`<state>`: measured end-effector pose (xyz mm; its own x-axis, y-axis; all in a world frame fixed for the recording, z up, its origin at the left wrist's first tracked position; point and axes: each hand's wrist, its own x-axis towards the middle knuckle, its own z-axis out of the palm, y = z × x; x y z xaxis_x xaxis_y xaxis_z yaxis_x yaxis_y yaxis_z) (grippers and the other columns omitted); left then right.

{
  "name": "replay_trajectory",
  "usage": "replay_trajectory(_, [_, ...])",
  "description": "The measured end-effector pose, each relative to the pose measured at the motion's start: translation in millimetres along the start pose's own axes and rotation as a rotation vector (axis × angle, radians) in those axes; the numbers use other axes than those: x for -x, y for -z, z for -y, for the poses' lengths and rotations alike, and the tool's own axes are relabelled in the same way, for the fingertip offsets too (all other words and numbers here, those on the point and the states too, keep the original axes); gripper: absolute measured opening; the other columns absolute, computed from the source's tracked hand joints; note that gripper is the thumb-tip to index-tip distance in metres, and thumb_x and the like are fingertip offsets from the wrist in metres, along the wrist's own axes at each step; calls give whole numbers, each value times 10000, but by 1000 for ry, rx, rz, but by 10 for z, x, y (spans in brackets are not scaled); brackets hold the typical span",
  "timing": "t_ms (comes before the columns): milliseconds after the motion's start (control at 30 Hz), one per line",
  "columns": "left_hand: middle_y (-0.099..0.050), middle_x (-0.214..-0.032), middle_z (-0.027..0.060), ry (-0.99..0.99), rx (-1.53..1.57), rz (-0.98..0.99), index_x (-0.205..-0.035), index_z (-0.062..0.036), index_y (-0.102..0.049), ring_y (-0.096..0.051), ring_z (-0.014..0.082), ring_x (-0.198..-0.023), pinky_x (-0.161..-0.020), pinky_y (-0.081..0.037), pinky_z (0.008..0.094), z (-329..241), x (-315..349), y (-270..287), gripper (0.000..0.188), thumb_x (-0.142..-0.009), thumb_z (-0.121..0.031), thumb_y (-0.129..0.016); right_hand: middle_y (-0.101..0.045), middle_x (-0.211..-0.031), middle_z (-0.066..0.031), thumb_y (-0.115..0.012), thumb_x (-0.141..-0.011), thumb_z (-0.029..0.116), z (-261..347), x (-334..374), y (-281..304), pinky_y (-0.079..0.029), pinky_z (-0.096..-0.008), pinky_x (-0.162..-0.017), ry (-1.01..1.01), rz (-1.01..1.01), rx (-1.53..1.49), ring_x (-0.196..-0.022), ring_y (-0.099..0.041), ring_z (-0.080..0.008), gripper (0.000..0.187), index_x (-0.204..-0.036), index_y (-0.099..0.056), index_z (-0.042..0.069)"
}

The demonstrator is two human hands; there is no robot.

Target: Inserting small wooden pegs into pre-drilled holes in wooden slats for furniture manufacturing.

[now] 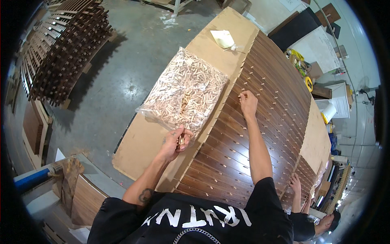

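My left hand [177,140] is curled around several small wooden dowels [181,140], just below the near edge of a clear plastic bag [183,87] full of such dowels. My right hand [248,105] reaches over the row of dark brown wooden slats [211,162]. Its fingertips are pinched on a pale wooden dowel [239,96], partly hidden, close to the slats' left ends. Many dowels [276,97] stand up from the slats in spaced lines.
The bag lies on a brown board [138,152] beside the slats, with a cream paper piece [222,39] farther up. Another person's hand [295,184] rests over the slats at the lower right. Stacked dark slats [69,49] stand on the floor at far left.
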<state>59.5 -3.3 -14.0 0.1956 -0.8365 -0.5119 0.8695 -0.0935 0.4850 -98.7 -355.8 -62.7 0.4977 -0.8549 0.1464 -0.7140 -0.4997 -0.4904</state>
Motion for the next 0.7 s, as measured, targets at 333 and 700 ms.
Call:
replay_trajectory(333, [-504, -611, 18, -26, -16, -18, -945, 12, -604, -389, 72, -449, -405, -291, 216, -79, 79, -23, 470, -1020, -408, -406, -645, -829, -164, -613, -874, 146, 329, 124, -54, -485, -446, -722, 192, -168, 125, -799, -625, -363, 116, -866, -610, 30])
replay_trajectory(700, [-511, -601, 18, -60, 37, 24, -990, 18, -602, -386, 65, -441, -391, -264, 207, -48, 66, -48, 573, -1024, -479, -320, -686, -801, -171, -703, -812, 211, 306, -1, -2, -503, -426, -708, -112, -74, 184, -774, -669, -333, 179, -826, -653, 40])
